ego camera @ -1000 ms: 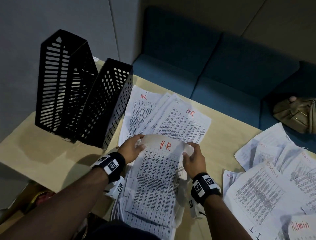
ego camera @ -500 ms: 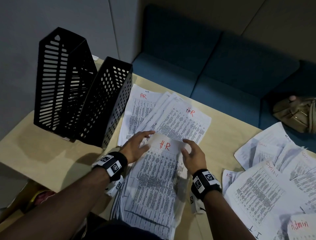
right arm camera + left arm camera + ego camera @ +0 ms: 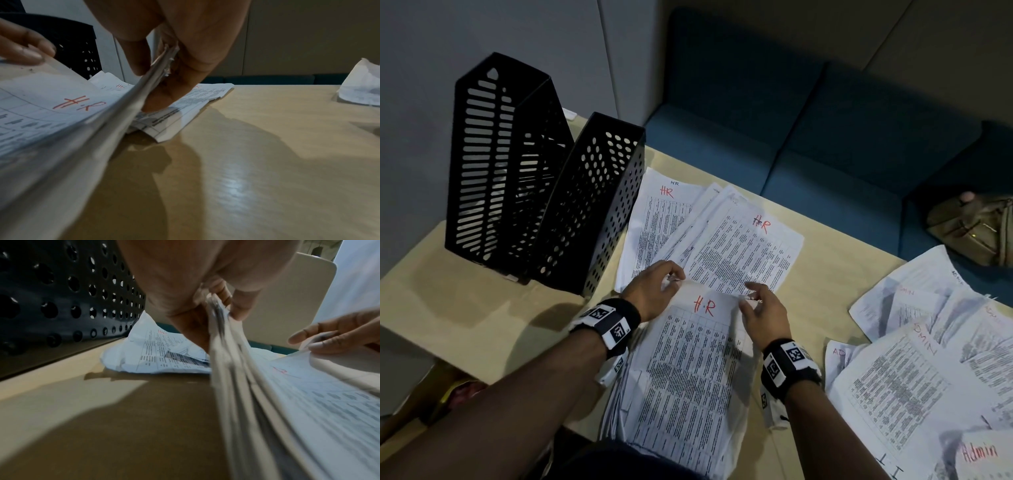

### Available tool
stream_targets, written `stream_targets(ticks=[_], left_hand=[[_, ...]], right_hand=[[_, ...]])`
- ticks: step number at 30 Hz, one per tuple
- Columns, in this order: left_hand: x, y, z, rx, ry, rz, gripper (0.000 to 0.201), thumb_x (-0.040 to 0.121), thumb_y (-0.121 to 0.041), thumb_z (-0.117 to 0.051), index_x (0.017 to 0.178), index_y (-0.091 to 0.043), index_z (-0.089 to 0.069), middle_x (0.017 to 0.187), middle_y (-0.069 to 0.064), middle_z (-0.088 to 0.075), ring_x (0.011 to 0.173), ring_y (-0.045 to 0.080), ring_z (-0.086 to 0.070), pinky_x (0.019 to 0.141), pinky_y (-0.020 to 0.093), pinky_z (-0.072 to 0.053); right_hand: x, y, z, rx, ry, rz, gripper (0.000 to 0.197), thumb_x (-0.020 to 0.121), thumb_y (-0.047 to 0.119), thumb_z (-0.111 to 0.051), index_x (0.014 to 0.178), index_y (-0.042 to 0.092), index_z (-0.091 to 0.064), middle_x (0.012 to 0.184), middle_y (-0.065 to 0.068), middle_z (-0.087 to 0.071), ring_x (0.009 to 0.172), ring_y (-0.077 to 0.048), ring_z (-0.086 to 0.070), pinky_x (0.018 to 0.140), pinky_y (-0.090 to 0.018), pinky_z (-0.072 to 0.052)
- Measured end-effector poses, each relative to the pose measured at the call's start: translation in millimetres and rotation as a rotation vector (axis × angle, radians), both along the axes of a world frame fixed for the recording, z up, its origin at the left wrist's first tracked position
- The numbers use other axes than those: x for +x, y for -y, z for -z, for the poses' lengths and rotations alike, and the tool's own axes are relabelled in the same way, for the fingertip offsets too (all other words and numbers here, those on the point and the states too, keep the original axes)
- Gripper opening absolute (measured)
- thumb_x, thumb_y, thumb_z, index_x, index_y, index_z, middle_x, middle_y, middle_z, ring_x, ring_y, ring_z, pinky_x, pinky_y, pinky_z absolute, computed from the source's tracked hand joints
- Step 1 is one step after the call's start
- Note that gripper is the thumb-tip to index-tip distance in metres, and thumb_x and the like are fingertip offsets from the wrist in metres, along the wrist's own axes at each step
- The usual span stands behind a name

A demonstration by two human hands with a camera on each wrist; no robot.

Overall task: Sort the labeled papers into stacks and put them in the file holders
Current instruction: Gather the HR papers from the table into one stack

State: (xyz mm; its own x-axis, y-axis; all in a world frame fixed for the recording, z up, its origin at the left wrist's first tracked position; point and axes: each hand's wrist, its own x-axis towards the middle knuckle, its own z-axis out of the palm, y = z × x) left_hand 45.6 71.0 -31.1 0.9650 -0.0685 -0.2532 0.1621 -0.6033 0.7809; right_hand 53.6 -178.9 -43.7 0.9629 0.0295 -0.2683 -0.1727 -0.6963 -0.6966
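Head view shows the thick stack of white printed sheets marked "HR" in red (image 3: pixel 688 363) lying at the near edge of the pale wooden table (image 3: pixel 482 308), its far end lifted off a fan of loose HR sheets (image 3: pixel 722 240). The stack should be light but floppy and apt to slide apart, so a hold at both far corners seems the sound one. The left hand (image 3: pixel 654 291) pinches the far left corner, thumb above and fingers (image 3: pixel 242 305) beneath; the right hand (image 3: pixel 760 315) pinches the far right corner likewise. Both wrists hover low over the table, forearms reaching from the near edge. Two black perforated file holders (image 3: pixel 544 205) stand at the far left corner.
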Motion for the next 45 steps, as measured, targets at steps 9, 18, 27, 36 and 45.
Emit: stream_targets(ticks=[9,18,27,36,45], left_hand=[[-6,-9,13,0.023,-0.030,0.027,0.047,0.096,-0.015,-0.042,0.133,-0.044,-0.045,0.135,-0.004,-0.052,0.124,0.014,-0.048,0.105,0.034,-0.040],[-15,-15,13,0.006,-0.011,-0.119,0.026,0.096,-0.029,-0.051,0.120,-0.027,-0.061,0.118,0.001,-0.063,0.106,0.017,-0.058,0.094,0.033,-0.048],[-60,-3,2,-0.457,-0.306,-0.310,0.037,0.084,-0.025,-0.071,0.115,-0.036,-0.053,0.110,-0.014,-0.061,0.101,0.009,-0.061,0.073,0.017,-0.048],[-84,-19,23,-0.467,-0.370,-0.603,0.025,0.088,-0.009,-0.065,0.112,-0.009,-0.060,0.094,0.003,-0.068,0.097,0.027,-0.064,0.073,0.030,-0.053],[-90,-30,22,-0.528,-0.399,-0.705,0.028,0.090,-0.008,-0.062,0.117,-0.011,-0.056,0.100,0.006,-0.066,0.100,0.028,-0.059,0.088,0.038,-0.048]], right_hand=[[-2,-7,-1,-0.074,-0.087,-0.098,0.021,0.090,0.022,-0.060,0.110,0.029,-0.061,0.104,0.000,-0.068,0.066,-0.007,-0.059,0.070,-0.022,-0.040],[-7,-6,-7,-0.014,-0.112,-0.067,0.020,0.091,0.025,-0.060,0.109,0.033,-0.058,0.080,0.008,-0.065,0.056,-0.002,-0.058,0.059,-0.021,-0.042],[-17,-2,-8,0.401,-0.203,-0.059,0.045,0.078,0.070,-0.052,0.077,0.027,-0.063,0.084,0.013,-0.063,0.084,-0.004,-0.057,0.081,-0.030,-0.038],[0,-11,3,0.199,-0.355,-0.036,0.014,0.094,0.032,-0.057,0.093,0.020,-0.064,0.090,0.002,-0.069,0.080,-0.017,-0.065,0.082,-0.038,-0.055],[10,-30,-8,-0.582,-0.188,-0.294,0.075,0.075,0.034,-0.074,0.139,0.030,-0.035,0.149,-0.006,-0.023,0.136,-0.031,-0.025,0.101,-0.055,-0.037]])
